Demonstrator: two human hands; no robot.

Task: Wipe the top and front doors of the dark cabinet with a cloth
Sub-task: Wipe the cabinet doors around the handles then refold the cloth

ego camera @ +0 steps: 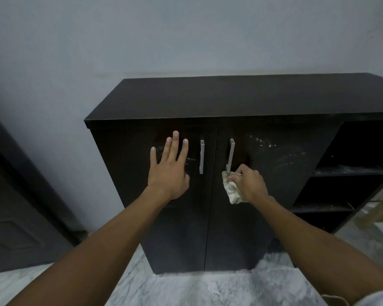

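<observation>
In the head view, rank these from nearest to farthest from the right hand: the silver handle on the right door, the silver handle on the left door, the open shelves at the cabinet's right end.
From the right hand, which grips the crumpled cream cloth:
1. Silver bar handle on the right door, just above the knuckles.
2. Silver bar handle on the left door, across the door seam to its left.
3. Open dark shelves, at the cabinet's right end.

Cabinet point(241, 100): dark wood-grain laminate, matt top, doors faintly glossy with pale smears. Handles point(202, 156): brushed silvery metal, smooth. Cloth point(233, 191): off-white fabric, crumpled, soft. Floor point(208, 288): grey-white marbled stone, smooth. Wall point(142, 40): matt paint.
</observation>
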